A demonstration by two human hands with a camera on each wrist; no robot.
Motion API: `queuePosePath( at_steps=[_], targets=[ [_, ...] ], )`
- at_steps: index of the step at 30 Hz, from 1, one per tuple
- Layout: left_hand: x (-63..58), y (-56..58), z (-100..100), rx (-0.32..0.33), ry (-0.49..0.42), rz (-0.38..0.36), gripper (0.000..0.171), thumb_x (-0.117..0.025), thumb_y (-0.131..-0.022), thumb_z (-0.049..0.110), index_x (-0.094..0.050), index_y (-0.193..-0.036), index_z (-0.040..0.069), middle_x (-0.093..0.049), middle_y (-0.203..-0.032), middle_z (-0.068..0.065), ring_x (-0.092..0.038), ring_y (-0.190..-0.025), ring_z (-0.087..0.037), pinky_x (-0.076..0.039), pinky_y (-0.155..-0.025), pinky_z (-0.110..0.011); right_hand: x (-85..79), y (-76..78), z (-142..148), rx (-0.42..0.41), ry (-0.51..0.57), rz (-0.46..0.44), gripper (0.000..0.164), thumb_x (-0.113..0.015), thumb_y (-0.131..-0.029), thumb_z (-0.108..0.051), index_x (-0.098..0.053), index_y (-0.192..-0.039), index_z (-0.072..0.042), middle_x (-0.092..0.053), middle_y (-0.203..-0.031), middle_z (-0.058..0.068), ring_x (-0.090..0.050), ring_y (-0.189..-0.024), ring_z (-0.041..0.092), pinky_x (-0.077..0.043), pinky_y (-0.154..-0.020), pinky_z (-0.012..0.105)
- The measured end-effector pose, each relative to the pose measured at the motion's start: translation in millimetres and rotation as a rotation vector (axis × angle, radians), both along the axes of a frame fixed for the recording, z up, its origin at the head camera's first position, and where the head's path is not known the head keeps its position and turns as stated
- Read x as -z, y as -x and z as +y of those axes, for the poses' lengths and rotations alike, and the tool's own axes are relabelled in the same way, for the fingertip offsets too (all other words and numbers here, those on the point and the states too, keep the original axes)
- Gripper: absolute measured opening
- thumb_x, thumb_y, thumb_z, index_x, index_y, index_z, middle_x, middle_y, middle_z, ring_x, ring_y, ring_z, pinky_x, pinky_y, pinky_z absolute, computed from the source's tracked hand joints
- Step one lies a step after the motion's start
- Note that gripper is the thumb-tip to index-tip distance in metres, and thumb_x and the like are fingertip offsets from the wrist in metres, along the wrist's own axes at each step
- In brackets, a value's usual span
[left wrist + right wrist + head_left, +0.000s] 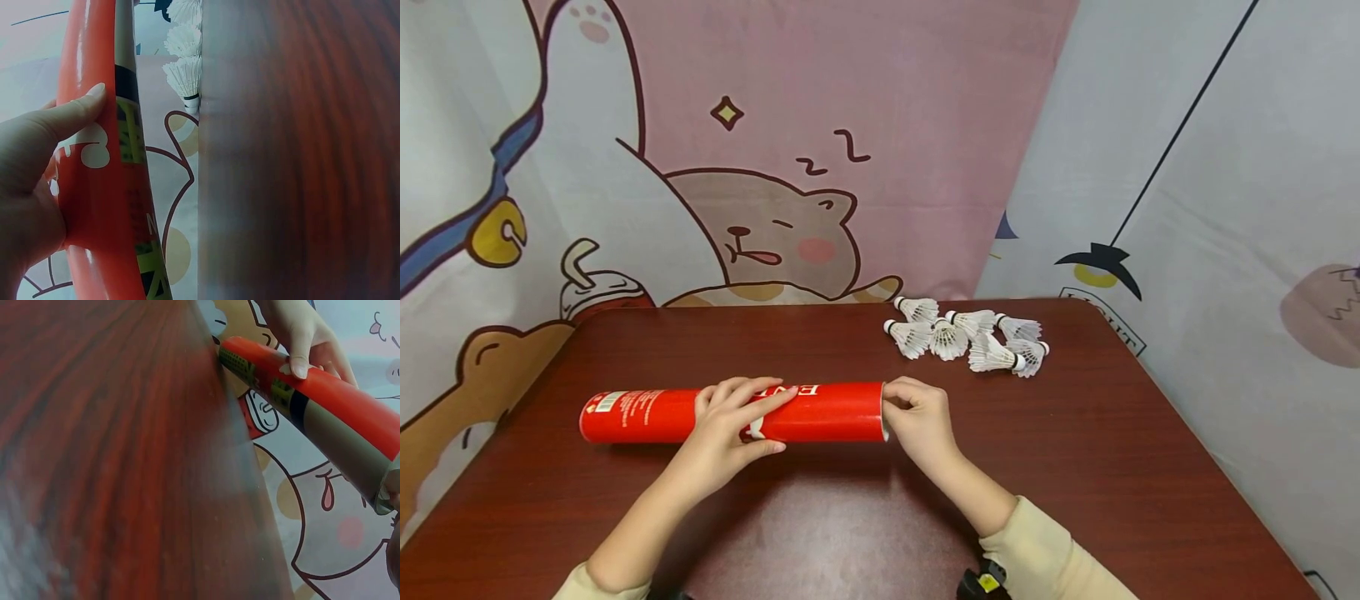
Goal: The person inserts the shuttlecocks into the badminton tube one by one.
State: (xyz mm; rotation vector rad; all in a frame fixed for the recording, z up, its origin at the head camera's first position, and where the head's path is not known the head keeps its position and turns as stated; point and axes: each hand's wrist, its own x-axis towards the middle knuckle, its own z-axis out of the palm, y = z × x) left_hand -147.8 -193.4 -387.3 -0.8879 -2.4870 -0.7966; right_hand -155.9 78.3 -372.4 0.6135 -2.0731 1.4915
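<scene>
Brown table (1090, 467), cartoon backdrop (955, 125). The red tube (842, 417) is over the tabletop, left hand (722, 429) gripping it, right hand (922, 421) at its end, can't tell if pinching anything. If that left grip slackens, it could roll. Shuttlecocks (910, 337) sit behind.

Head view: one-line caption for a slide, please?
Left grip holds a red tube, right grip at its end, white shuttlecocks beyond on the table.

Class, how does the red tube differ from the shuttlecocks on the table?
The red tube is a long cylinder; the shuttlecocks are shorter and flared. The tube shows red, grey and green; the shuttlecocks are mostly white with dark bands. The left hand grips the tube; the shuttlecocks lie untouched. Both show some white.
</scene>
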Motion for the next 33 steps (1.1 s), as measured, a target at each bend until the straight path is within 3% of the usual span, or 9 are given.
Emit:
queuePosePath(
  at_steps=[6,14,17,26,33],
  targets=[
    [1.5,0.5,-1.1,0.003,0.003,0.005,0.078,-0.09,-0.062,0.018,-0.059,-0.133,0.027,-0.052,-0.132,-0.003,-0.038,-0.119,-0.028,-0.018,-0.09,-0.055,-1.2,-1.7,-0.6,0.007,-0.03,-0.007,0.02,-0.065,-0.069,0.022,-0.07,-0.069,0.002,-0.065,-0.069,0.009,-0.055,-0.06,0.014,-0.044,-0.054,0.02],
    [-0.4,0.3,-0.2,0.0,0.003,0.006,0.076,-0.089,-0.064,0.019,-0.059,-0.133,0.028,-0.052,-0.132,-0.005,-0.038,-0.119,-0.028,-0.017,-0.091,-0.056,25.5,15.2,13.8,0.008,-0.028,-0.069,0.019,-0.072,-0.07,0.018,-0.075,-0.081,0.003,-0.071,-0.081,0.011,-0.064,-0.071,0.014,-0.049,-0.061,0.018],
    [-1.3,0.0,0.0,0.0,0.004,0.006,0.076,-0.089,-0.064,0.019,-0.059,-0.133,0.027,-0.052,-0.132,-0.005,-0.038,-0.119,-0.028,-0.017,-0.091,-0.056,22.9,14.1,16.6,-0.002,-0.026,-0.054,0.02,-0.074,-0.069,0.017,-0.075,-0.083,0.003,-0.072,-0.081,0.011,-0.063,-0.07,0.013,-0.047,-0.059,0.017],
    [-2.2,0.1,0.6,0.005,0.005,0.005,0.077,-0.089,-0.064,0.019,-0.058,-0.134,0.027,-0.052,-0.132,-0.005,-0.038,-0.119,-0.027,-0.018,-0.091,-0.056,-6.2,-1.4,22.0,-0.061,-0.059,0.092,0.017,-0.075,-0.069,0.016,-0.074,-0.083,0.006,-0.07,-0.081,0.015,-0.064,-0.07,0.019,-0.042,-0.054,0.019],
    [-1.7,-0.6,0.3,0.008,0.007,0.004,0.076,-0.089,-0.064,0.019,-0.059,-0.134,0.027,-0.052,-0.132,-0.004,-0.038,-0.119,-0.027,-0.018,-0.09,-0.055,9.1,7.7,27.0,-0.027,-0.107,0.088,0.019,-0.079,-0.068,0.012,-0.075,-0.083,0.0,-0.069,-0.082,0.008,-0.062,-0.073,0.017,-0.042,-0.054,0.025]
  ],
)
